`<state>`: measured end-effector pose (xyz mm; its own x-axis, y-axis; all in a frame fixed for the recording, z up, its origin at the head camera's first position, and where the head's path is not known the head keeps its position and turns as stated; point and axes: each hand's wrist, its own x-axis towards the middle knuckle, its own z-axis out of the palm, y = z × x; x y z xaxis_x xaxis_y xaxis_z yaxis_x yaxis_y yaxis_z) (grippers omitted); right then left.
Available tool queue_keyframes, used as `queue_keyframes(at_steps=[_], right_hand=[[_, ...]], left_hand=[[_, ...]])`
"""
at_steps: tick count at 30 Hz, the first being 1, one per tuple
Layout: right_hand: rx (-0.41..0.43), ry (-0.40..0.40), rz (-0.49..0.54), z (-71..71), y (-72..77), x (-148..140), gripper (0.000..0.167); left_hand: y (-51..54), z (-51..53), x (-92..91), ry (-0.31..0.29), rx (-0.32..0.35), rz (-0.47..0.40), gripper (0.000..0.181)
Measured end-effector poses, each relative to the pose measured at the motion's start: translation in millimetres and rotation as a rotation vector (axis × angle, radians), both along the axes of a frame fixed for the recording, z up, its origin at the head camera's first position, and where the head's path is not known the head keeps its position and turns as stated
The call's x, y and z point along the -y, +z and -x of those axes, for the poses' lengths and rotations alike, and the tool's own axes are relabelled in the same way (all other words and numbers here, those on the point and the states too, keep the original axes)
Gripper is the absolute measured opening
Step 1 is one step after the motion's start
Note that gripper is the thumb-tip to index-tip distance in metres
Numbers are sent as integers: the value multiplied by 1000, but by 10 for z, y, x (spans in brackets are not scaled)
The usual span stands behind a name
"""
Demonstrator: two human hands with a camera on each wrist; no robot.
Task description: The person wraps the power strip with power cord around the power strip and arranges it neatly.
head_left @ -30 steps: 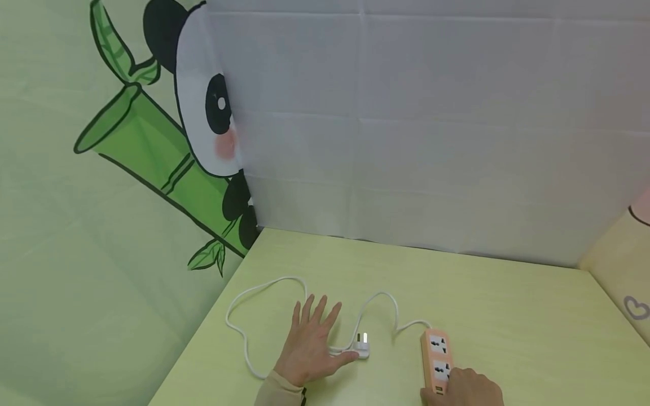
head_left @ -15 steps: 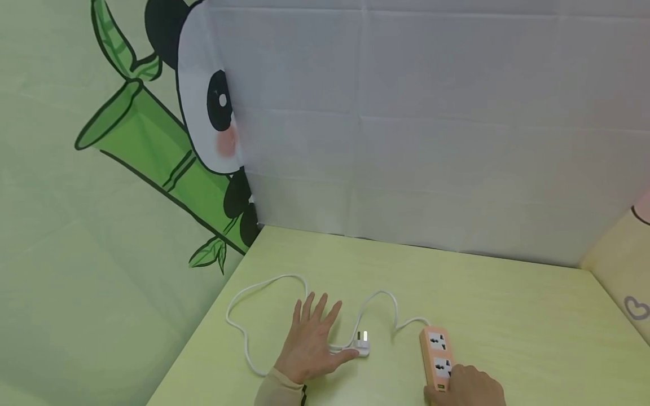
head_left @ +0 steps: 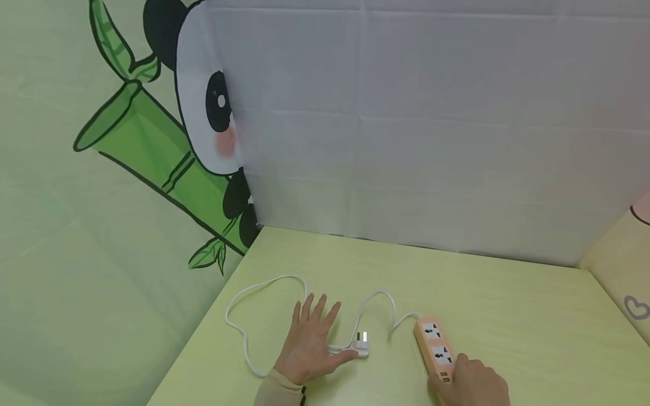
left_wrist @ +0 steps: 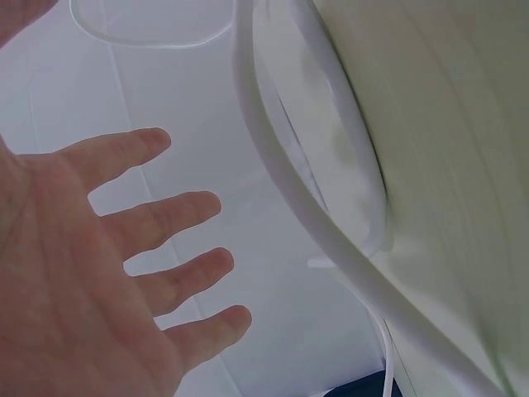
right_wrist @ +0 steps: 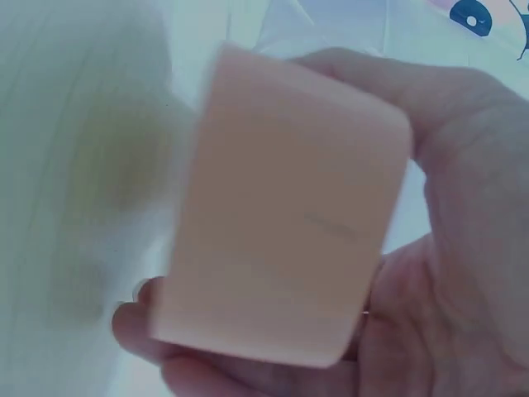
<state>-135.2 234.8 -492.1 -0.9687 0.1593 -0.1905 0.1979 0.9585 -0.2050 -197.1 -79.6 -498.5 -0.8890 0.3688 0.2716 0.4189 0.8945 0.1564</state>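
An orange power strip (head_left: 435,345) with white sockets lies slanted at the right, its lower end gripped by my right hand (head_left: 472,382). In the right wrist view the strip's plain end (right_wrist: 281,215) sits between thumb and curled fingers of the hand (right_wrist: 471,198). My left hand (head_left: 308,349) is spread, fingers straight, over the white cable (head_left: 244,332). Its thumb touches or nearly touches the white plug (head_left: 361,345), whose pins point up. In the left wrist view thick cable (left_wrist: 306,207) runs beside the open palm (left_wrist: 83,265).
The pale yellow-green table (head_left: 508,316) meets a white cloth wall (head_left: 431,124) at its back edge. A green cloth (head_left: 51,254) printed with a panda and bamboo hangs at the left. Another printed cloth (head_left: 614,265) stands at the right.
The power strip has turned, its far end swinging left and away, and my right hand has shifted slightly right with it. The cable near the strip has bent more sharply. My left hand has stayed put.
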Motion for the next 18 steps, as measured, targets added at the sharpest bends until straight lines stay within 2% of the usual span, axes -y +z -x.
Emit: queue_keyframes(at_steps=[7,14,18], right_hand=[[-109,-26,66,-5,42,-28,51],[-207,-57,79,11,35,-66,54],[-245,-65,97,10,30,-95,62]], left_hand=[[-2,-2,-5,0,17,-3,96],[9,2,-6,0,16,-1,95],[5,0,-3,-2,19,1,95]])
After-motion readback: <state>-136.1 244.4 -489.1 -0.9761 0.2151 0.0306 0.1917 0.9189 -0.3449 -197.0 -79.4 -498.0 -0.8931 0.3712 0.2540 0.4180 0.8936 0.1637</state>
